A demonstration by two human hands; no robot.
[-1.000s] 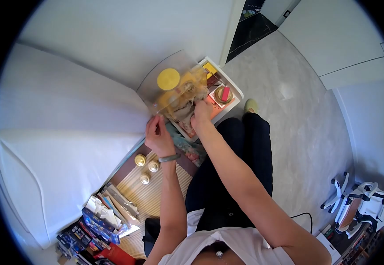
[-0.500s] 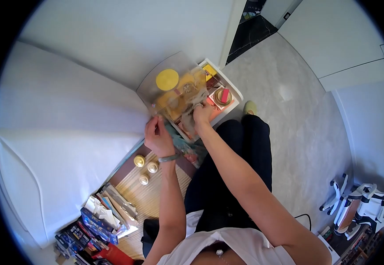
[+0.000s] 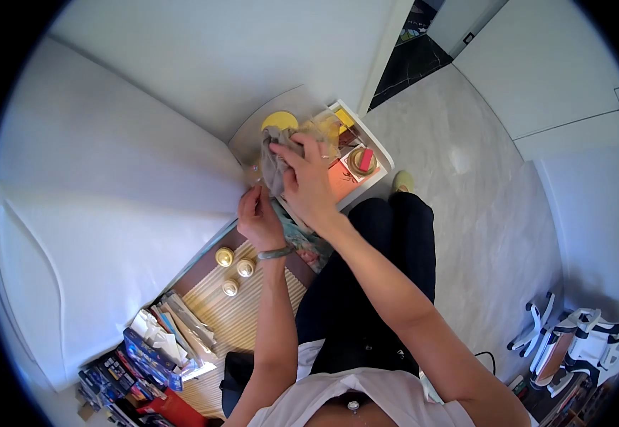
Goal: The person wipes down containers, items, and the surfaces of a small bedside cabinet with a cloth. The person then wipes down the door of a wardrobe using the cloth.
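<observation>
A clear curved panel (image 3: pixel 247 141) stands tilted over the white drawer (image 3: pixel 377 141), and a yellow disc (image 3: pixel 279 120) shows on or through it. My left hand (image 3: pixel 260 222), wearing a bracelet, is closed in a pinch at the panel's lower left corner. A crumpled grey cloth (image 3: pixel 274 160) lies under the fingers of my right hand (image 3: pixel 311 181), pressed against the panel's face. A ring is on that hand. Inside the drawer, a round gold-coloured tin (image 3: pixel 360 162) with a red piece on top sits by an orange-red packet (image 3: pixel 343 183).
Several gold knobs (image 3: pixel 245 267) rest on a ribbed wooden surface (image 3: pixel 270 306) at lower left. Papers (image 3: pixel 181 331) and boxes (image 3: pixel 149 359) stand beside it. A white wall panel (image 3: pixel 110 235) borders the left. A white and black chair (image 3: pixel 580 345) is at lower right.
My right hand has moved up and left across the panel with the cloth, which now bunches near the yellow disc. My left hand stays by the panel's corner.
</observation>
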